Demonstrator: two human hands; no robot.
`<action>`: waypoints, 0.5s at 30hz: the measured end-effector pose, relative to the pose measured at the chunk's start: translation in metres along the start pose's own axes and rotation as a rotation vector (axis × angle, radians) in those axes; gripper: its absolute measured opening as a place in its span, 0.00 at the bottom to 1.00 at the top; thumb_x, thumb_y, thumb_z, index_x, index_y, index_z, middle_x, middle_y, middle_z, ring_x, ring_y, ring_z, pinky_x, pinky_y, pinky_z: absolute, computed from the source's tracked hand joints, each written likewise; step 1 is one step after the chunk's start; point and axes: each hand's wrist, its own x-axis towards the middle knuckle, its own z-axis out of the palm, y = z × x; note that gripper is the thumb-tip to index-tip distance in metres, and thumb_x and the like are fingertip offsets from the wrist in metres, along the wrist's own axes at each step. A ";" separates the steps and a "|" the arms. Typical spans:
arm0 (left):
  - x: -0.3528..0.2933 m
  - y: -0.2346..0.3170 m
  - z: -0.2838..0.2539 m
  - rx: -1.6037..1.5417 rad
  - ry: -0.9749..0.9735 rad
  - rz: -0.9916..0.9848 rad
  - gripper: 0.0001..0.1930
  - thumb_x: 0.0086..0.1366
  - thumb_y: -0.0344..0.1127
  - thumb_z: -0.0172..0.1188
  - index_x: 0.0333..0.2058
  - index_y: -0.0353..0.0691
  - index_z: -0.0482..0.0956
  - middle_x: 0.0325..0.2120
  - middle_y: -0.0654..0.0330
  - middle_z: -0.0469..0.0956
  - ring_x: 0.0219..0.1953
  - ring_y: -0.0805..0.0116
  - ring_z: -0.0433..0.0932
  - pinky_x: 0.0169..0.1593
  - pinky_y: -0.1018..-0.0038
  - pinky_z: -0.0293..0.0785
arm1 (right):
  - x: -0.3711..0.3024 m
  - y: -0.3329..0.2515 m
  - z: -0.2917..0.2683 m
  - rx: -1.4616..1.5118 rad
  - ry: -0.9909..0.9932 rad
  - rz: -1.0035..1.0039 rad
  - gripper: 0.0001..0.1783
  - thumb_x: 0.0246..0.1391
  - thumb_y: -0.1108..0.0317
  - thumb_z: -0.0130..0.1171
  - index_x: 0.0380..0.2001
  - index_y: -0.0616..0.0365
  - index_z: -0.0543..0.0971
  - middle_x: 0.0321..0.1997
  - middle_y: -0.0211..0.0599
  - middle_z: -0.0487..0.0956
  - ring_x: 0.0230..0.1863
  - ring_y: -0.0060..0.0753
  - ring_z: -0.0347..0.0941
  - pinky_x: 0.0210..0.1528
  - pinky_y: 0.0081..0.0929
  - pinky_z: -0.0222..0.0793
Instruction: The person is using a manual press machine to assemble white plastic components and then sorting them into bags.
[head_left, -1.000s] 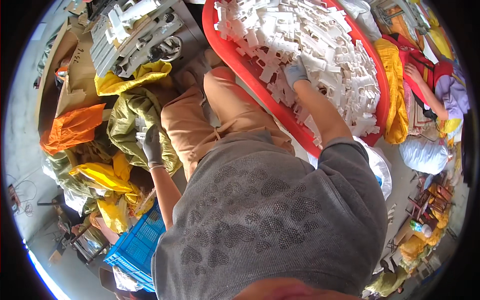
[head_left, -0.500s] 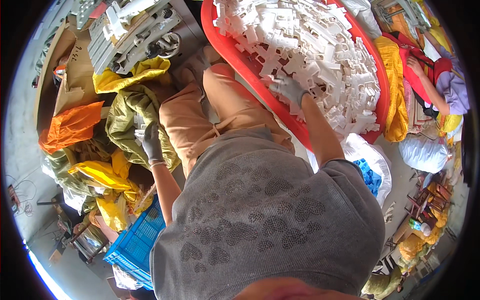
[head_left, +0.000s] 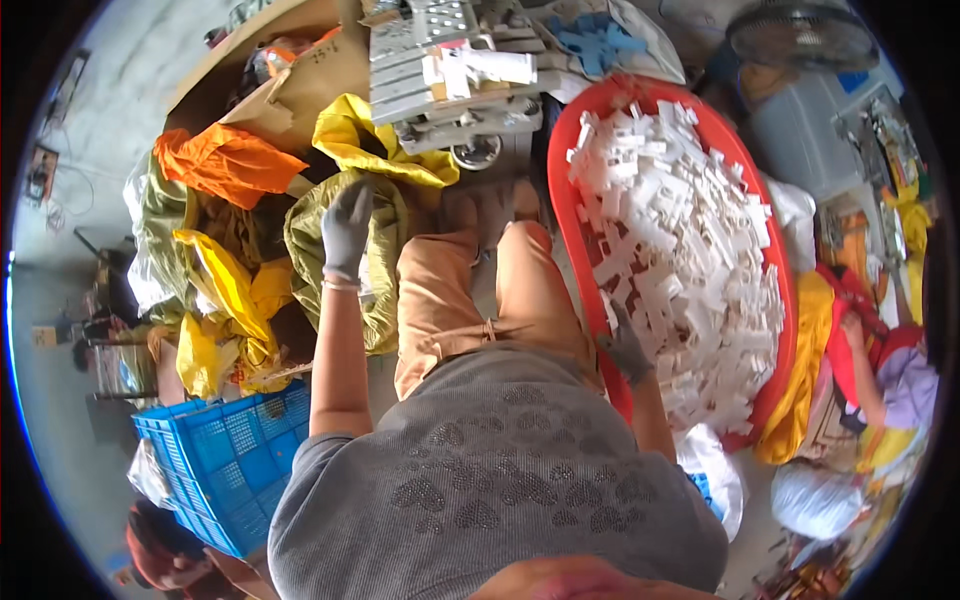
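The right hand (head_left: 627, 352), in a grey glove, is at the near left side of the red tub (head_left: 789, 330), its fingertips beside one of the white plastic pieces (head_left: 690, 265) heaped inside; whether it grips that piece I cannot tell. The left hand (head_left: 346, 235) (gloved in grey too) hangs over the olive sack (head_left: 388, 275) with its fingers together and extended; I cannot tell if anything is in it. A blue crate (head_left: 230, 480) stands left of the left forearm. Beyond the sack lies a yellow sack (head_left: 365, 135), then a metal bench (head_left: 405, 75) bearing a white part (head_left: 500, 67), and a fan (head_left: 800, 38) at far right.
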 end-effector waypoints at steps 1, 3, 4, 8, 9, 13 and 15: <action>0.014 0.014 -0.002 -0.045 0.034 0.050 0.11 0.61 0.32 0.55 0.40 0.36 0.79 0.35 0.54 0.81 0.37 0.66 0.80 0.42 0.75 0.73 | 0.002 -0.007 -0.001 0.043 -0.036 0.023 0.42 0.51 0.63 0.58 0.64 0.64 0.50 0.68 0.46 0.53 0.70 0.38 0.45 0.68 0.28 0.39; 0.037 0.056 0.002 -0.095 0.120 0.166 0.10 0.61 0.30 0.54 0.39 0.35 0.79 0.34 0.54 0.81 0.36 0.65 0.80 0.41 0.75 0.73 | 0.001 0.011 -0.012 -0.004 -0.073 0.024 0.41 0.51 0.65 0.57 0.64 0.63 0.50 0.67 0.44 0.54 0.68 0.37 0.49 0.67 0.28 0.44; 0.047 0.072 0.003 -0.106 0.141 0.199 0.10 0.60 0.30 0.55 0.39 0.35 0.79 0.34 0.54 0.81 0.36 0.65 0.80 0.41 0.76 0.73 | 0.002 0.017 -0.016 -0.037 -0.102 0.043 0.40 0.52 0.66 0.57 0.64 0.62 0.50 0.66 0.43 0.56 0.66 0.36 0.53 0.65 0.27 0.49; 0.086 0.108 0.010 0.132 0.085 0.523 0.12 0.59 0.32 0.57 0.42 0.37 0.78 0.35 0.52 0.79 0.37 0.63 0.79 0.40 0.73 0.73 | -0.001 -0.002 -0.023 0.366 0.036 0.334 0.34 0.55 0.60 0.56 0.62 0.58 0.57 0.58 0.36 0.66 0.52 0.28 0.67 0.54 0.24 0.63; 0.094 0.112 0.018 0.075 0.005 0.468 0.14 0.59 0.33 0.58 0.43 0.37 0.77 0.36 0.51 0.79 0.38 0.61 0.79 0.41 0.72 0.73 | 0.002 -0.006 -0.024 0.359 0.039 0.327 0.34 0.55 0.60 0.56 0.62 0.58 0.57 0.58 0.36 0.66 0.52 0.28 0.67 0.54 0.24 0.63; 0.133 0.097 0.044 0.191 -0.149 0.584 0.21 0.55 0.39 0.63 0.48 0.40 0.74 0.36 0.51 0.79 0.38 0.60 0.79 0.42 0.70 0.73 | 0.020 -0.029 -0.031 0.309 0.091 0.217 0.26 0.55 0.70 0.52 0.58 0.59 0.63 0.48 0.30 0.71 0.42 0.19 0.69 0.44 0.19 0.67; 0.136 0.110 0.040 0.246 -0.203 0.530 0.21 0.55 0.39 0.63 0.47 0.39 0.74 0.34 0.51 0.79 0.37 0.59 0.80 0.41 0.70 0.74 | 0.039 -0.081 -0.037 0.273 0.181 0.194 0.24 0.55 0.72 0.50 0.56 0.60 0.65 0.42 0.26 0.72 0.38 0.17 0.67 0.40 0.19 0.66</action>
